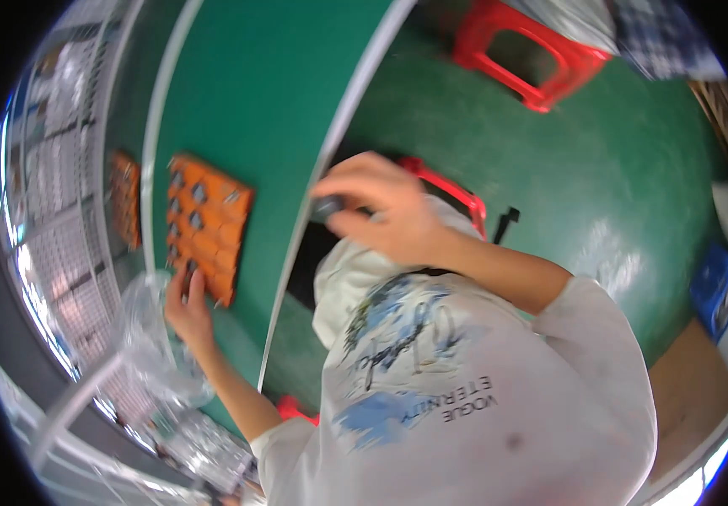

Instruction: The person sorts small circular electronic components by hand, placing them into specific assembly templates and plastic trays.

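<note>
An orange tray [216, 223] with rows of pockets lies on the green table, and several small dark grey pieces [198, 193] sit in its pockets. At the tray's near corner is my left hand [188, 314], its thumb and finger closed around a small dark piece at the edge pockets. Out past the table's edge, my right hand [389, 207] is blurred by motion. Its curled fingers grip a small black object [327, 207] whose exact kind I cannot make out.
Clear plastic bags [149, 337] lie beside my left forearm. The green table [267, 84] ends in a pale edge strip. Another orange piece [125, 200] shows beyond the table's far rail. A red stool [541, 72] and a blue crate [716, 291] stand on the floor.
</note>
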The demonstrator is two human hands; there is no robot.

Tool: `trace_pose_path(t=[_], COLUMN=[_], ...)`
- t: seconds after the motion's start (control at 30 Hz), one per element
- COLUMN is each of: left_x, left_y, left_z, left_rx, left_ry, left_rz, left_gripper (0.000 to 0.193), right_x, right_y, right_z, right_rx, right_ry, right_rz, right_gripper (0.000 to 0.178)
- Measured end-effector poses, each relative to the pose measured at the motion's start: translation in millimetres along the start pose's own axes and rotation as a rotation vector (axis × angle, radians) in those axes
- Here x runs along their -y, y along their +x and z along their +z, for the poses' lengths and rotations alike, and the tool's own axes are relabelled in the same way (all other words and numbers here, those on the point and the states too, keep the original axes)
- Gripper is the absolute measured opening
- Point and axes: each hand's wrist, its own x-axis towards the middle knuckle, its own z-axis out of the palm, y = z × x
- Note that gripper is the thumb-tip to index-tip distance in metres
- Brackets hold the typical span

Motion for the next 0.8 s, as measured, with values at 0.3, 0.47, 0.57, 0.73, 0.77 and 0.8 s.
trace_pose_path(t=[0.3, 0.47, 0.57, 0.73, 0.77, 0.8], left_x=[-17.9, -26.7, -21.8, -19.9, -21.7, -25.0], left_y=[-1.1, 0.6, 3.4, -14.9, -22.4, -30.1], left_z=[18.9, 6.4, 7.4, 15.0, 13.3, 11.4], left_rx=[-0.172, -0.169, -0.164, -0.202, -0.251, -0.293], left_ry=[-0.254, -0.061, -0.102, -0.264, -0.263, -0.263], left_rz=[0.046, 0.235, 0.247, 0.152, 0.135, 0.121], left_gripper=[0.029, 0.024, 0.027, 0.038, 0.042, 0.046], right_x=[30.4, 65.7, 46.9, 20.5, 22.7, 25.1], right_y=[48.5, 114.8, 153.7, 170.3, 173.8, 175.7], right_z=[7.8, 73.8, 117.9, 156.2, 157.6, 158.4], right_rx=[0.207, 0.647, 0.954, 1.203, 1.238, 1.266], right_ry=[0.076, -0.344, -0.724, -0.852, -0.870, -0.889], right_rz=[0.047, -0.160, -0.397, -0.528, -0.500, -0.464], right_gripper=[0.043, 0.035, 0.031, 0.029, 0.029, 0.029])
